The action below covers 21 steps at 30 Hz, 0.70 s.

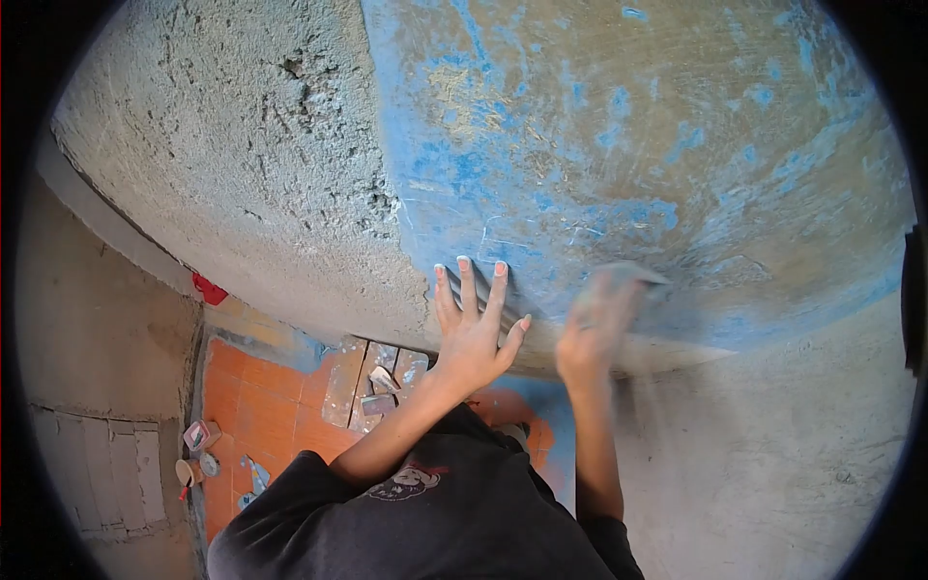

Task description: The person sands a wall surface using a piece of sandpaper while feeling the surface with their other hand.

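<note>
My left hand (476, 333) lies with fingers spread against the wall, its fingertips on the blue painted strip (454, 184) near the rough grey plaster (242, 126). To the right, my right hand (597, 324) is smeared by motion, with its fingers wrapped round a flat greyish tool (638, 275) held at the wall. Only the tool's blurred edge shows; its exact kind is unclear. Around it the wall surface (696, 184) is brownish with blue patches and scrape marks.
Below stands a small paint-spotted wooden platform (345, 382) with tools on it. Orange floor tiles (256, 387) lie beyond. Several containers, one a pinkish tub (201, 435), are by the left wall. A red item (209, 289) is at the wall's lower edge.
</note>
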### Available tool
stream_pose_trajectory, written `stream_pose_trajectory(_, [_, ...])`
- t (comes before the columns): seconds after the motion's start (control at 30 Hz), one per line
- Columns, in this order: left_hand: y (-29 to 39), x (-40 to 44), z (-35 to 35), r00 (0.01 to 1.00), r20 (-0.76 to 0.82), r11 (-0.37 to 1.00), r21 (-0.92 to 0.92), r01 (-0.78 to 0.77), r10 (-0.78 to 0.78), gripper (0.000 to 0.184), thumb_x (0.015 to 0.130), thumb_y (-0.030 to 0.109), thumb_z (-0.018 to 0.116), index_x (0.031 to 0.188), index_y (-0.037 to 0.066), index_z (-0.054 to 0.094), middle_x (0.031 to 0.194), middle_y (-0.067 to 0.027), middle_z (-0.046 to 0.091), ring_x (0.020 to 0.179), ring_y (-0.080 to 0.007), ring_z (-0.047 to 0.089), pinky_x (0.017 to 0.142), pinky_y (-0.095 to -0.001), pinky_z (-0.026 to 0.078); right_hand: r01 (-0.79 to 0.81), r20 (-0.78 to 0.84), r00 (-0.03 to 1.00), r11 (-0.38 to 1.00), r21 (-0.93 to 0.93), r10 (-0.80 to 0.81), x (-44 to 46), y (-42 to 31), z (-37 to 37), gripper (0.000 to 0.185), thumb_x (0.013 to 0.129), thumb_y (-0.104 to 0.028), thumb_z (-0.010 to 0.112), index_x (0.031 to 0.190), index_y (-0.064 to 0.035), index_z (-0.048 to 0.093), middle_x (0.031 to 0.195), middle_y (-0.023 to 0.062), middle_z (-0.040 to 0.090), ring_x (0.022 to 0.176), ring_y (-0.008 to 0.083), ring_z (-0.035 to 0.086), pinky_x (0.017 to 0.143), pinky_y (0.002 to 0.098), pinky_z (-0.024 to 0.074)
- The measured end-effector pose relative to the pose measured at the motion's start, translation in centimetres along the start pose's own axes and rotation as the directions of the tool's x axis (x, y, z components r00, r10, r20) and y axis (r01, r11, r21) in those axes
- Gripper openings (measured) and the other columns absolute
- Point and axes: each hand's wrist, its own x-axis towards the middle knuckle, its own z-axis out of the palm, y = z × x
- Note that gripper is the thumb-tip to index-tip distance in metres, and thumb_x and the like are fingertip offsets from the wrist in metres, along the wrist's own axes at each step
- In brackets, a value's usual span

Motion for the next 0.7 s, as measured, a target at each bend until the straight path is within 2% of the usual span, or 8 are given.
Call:
stream_pose_trajectory(0.1, [0.0, -0.1, -0.2, 1.0, 0.006, 1.0, 0.009, -0.001, 0.001, 0.086, 0.093, 0.039, 0.063, 0.156, 0.002, 0.017, 0.155, -0.0391, -0.01, 0.137, -0.0667, -0.008, 0.11, -0.0702, 0.007, 0.178, 0.202, 0.967, 0.98, -0.094, -0.156, -1.0, 0.4, 0.0, 0.062, 0.092, -0.011, 0.049, 0.153, -0.0094, 0.033, 0.158, 0.0302, 0.016, 0.147, 0.0483, 0.014, 0.116, 0.063, 0.0142])
stream_pose_trajectory(0.13, [0.0, -0.1, -0.3, 1.0, 0.006, 1.0, 0.014, 0.001, -0.001, 0.086, 0.093, 0.039, 0.063, 0.155, 0.002, 0.018, 0.155, -0.039, -0.01, 0.137, -0.0664, -0.007, 0.11, -0.07, 0.008, 0.021, 0.025, 0.999, 1.0, 0.001, -0.021, -0.4, 0.8, 0.0, 0.062, 0.094, -0.012, 0.049, 0.153, -0.0095, 0.032, 0.158, 0.0297, 0.016, 0.147, 0.0483, 0.014, 0.116, 0.0625, 0.0145])
stream_pose_trajectory(0.2, [-0.1, -0.2, -0.4, 1.0, 0.0, 0.999, 0.032, -0.009, 0.009, 0.085, 0.093, 0.039, 0.063, 0.155, 0.002, 0.02, 0.155, -0.0391, -0.008, 0.138, -0.066, -0.006, 0.11, -0.0696, 0.008, -0.234, -0.268, 0.914, 0.936, 0.263, 0.304, 1.1, 1.3, 0.2, 0.06, 0.096, -0.014, 0.048, 0.154, -0.0098, 0.031, 0.159, 0.0287, 0.014, 0.147, 0.0482, 0.014, 0.117, 0.0616, 0.015])
stream_pose_trajectory(0.3, [-0.1, -0.1, -0.4, 1.0, -0.014, 0.999, 0.033, -0.008, 0.009, 0.084, 0.092, 0.039, 0.064, 0.155, 0.002, 0.022, 0.155, -0.0393, -0.006, 0.138, -0.0654, -0.004, 0.11, -0.0687, 0.009, -0.174, -0.251, 0.944, 0.971, 0.162, 0.211, 0.6, 0.6, 1.2, 0.059, 0.098, -0.014, 0.047, 0.154, -0.0105, 0.03, 0.16, 0.0278, 0.011, 0.147, 0.0478, 0.013, 0.117, 0.0612, 0.0155])
stream_pose_trajectory(0.4, [-0.1, -0.1, -0.2, 0.999, -0.034, 0.999, 0.026, -0.022, 0.023, 0.084, 0.092, 0.038, 0.065, 0.155, 0.002, 0.022, 0.155, -0.0393, -0.004, 0.138, -0.0651, -0.005, 0.111, -0.0681, 0.009, 0.109, 0.153, 0.985, 0.979, -0.174, -0.082, -2.2, 1.2, 0.6, 0.054, 0.106, -0.025, 0.039, 0.156, -0.0106, 0.024, 0.161, 0.0262, 0.006, 0.147, 0.0476, 0.011, 0.117, 0.0587, 0.016])
stream_pose_trajectory(0.5, [-0.2, -0.1, -0.4, 0.999, -0.035, 0.999, 0.043, -0.031, 0.033, 0.085, 0.091, 0.038, 0.065, 0.155, 0.002, 0.022, 0.155, -0.0395, -0.004, 0.138, -0.0651, -0.005, 0.111, -0.0679, 0.009, -0.342, -0.247, 0.886, 0.912, 0.225, 0.393, -0.2, 2.6, 0.4, 0.054, 0.105, -0.025, 0.039, 0.155, -0.0108, 0.027, 0.161, 0.0262, 0.008, 0.147, 0.0476, 0.013, 0.118, 0.0588, 0.0157])
stream_pose_trajectory(0.6, [0.0, -0.1, -0.2, 0.999, -0.04, 0.998, 0.05, -0.023, 0.025, 0.085, 0.091, 0.038, 0.065, 0.154, 0.001, 0.022, 0.155, -0.04, -0.005, 0.138, -0.065, -0.006, 0.111, -0.0676, 0.008, -0.28, -0.255, 0.915, 0.947, 0.157, 0.312, -0.8, 2.1, 1.8, 0.055, 0.105, -0.027, 0.04, 0.155, -0.0092, 0.027, 0.161, 0.0258, 0.008, 0.147, 0.0466, 0.012, 0.118, 0.0579, 0.0158])
stream_pose_trajectory(0.7, [-0.1, 0.0, -0.1, 0.998, -0.05, 0.998, 0.042, -0.043, 0.045, 0.085, 0.091, 0.037, 0.065, 0.154, 0.001, 0.022, 0.154, -0.0405, -0.006, 0.138, -0.0649, -0.006, 0.111, -0.0673, 0.008, 0.146, 0.203, 0.973, 0.974, -0.173, -0.109, -3.6, 2.2, 1.4, 0.056, 0.105, -0.028, 0.04, 0.155, -0.0063, 0.025, 0.161, 0.0269, 0.004, 0.148, 0.0455, 0.006, 0.118, 0.0576, 0.0146])
